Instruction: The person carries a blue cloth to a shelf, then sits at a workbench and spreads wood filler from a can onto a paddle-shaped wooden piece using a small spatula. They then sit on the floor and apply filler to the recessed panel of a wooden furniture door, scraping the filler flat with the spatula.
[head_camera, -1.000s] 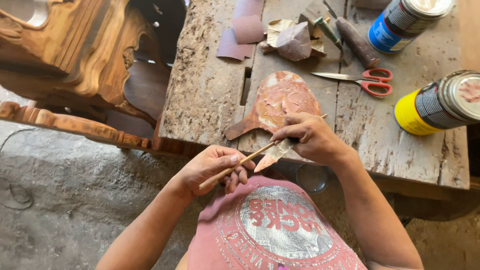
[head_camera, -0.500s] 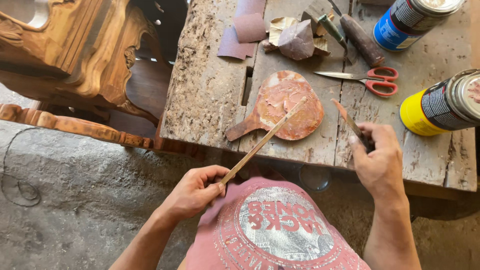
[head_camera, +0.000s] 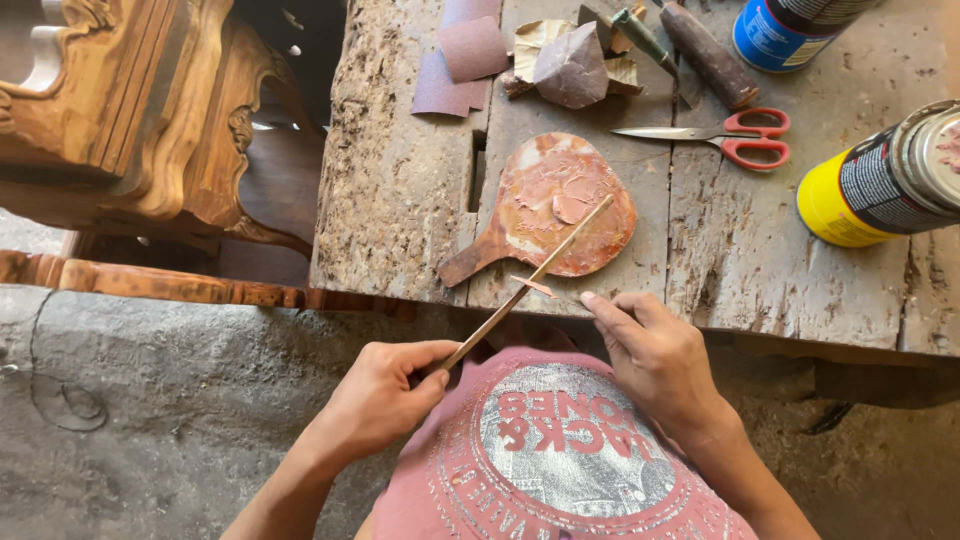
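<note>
Your left hand (head_camera: 385, 395) grips a thin wooden stick (head_camera: 525, 285) with closed fingers, its tip over the paddle-shaped board (head_camera: 560, 205) on the worktop (head_camera: 400, 180). Your right hand (head_camera: 655, 355) rests loosely curled at the worktop edge, its forefinger beside a small sliver (head_camera: 533, 287).

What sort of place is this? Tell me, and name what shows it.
Probably a woodworking or furniture-repair workshop: a rough, worn wooden workbench, carved wooden furniture beside it, and sandpaper scraps, scissors and tins lying on the bench.
</note>
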